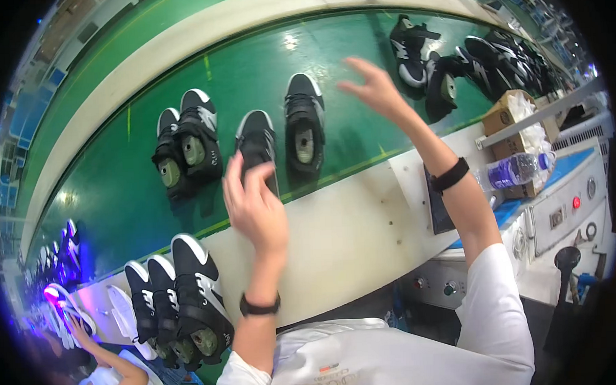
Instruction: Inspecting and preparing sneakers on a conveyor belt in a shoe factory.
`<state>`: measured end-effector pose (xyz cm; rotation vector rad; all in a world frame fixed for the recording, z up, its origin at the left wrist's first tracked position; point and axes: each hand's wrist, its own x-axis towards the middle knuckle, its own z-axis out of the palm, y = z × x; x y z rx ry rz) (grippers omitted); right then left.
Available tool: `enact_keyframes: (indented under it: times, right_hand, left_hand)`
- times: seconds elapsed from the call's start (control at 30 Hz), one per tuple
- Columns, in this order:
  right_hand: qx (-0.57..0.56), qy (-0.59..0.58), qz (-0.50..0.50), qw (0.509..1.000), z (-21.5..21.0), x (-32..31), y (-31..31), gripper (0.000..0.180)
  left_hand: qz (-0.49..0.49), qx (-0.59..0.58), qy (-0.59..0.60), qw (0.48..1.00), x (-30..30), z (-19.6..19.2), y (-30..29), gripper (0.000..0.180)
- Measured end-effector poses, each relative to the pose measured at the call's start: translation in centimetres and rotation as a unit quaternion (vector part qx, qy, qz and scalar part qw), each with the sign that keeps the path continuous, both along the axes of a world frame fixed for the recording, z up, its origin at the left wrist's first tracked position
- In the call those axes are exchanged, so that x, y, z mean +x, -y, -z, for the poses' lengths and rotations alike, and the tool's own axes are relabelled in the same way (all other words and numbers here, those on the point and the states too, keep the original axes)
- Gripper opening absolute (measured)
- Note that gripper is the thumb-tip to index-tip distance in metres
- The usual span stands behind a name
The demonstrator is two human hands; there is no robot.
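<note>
My left hand (258,211) is closed over the heel end of a black sneaker (255,133) with a white-edged toe; its fingers hide the shoe's opening. A second black sneaker (304,125) stands just right of it on the green belt (243,79), toe pointing away. My right hand (372,88) is raised over the belt beyond that shoe, holding nothing, fingers apart and slightly blurred. To the left, a pair of black sneakers (196,132) rests side by side on the belt.
Several black sneakers (189,285) line the pale ledge (344,252) at near left. More shoes (503,60) crowd the belt at far right. A cardboard box (501,118), a plastic bottle (514,172) and a machine panel (560,214) are at my right. Another person (117,375) works at lower left.
</note>
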<state>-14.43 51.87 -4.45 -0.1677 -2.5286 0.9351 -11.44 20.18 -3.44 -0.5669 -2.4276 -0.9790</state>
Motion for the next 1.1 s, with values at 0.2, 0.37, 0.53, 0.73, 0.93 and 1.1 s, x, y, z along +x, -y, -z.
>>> enact_keyframes:
  times: [0.2,0.37,0.53,0.73,0.93,1.1]
  right_hand:
    - [0.165,-0.077,0.328,0.927,2.0,5.6,-14.2,0.046]
    - [0.159,0.111,0.277,0.941,7.4,2.3,-17.1,0.062]
    - [0.314,0.053,0.283,0.905,11.5,1.0,-22.6,0.097]
    - [0.143,0.132,0.380,0.904,11.6,1.5,-16.8,0.078]
    - [0.090,0.201,0.284,0.933,8.6,1.2,-9.7,0.097]
    - [0.056,0.120,0.358,0.924,11.1,3.8,-18.5,0.081]
  left_hand:
    - [0.115,0.030,0.012,0.993,0.8,0.4,-0.4,0.018]
    - [0.195,-0.022,0.199,0.960,11.8,2.2,7.6,0.026]
    - [0.198,-0.063,0.288,0.935,15.9,5.4,10.9,0.040]
    - [0.314,-0.159,0.276,0.894,15.7,5.7,11.0,0.048]
    - [0.263,-0.198,0.238,0.914,15.7,4.8,11.7,0.058]
    - [0.332,-0.173,0.222,0.900,16.1,6.5,10.1,0.061]
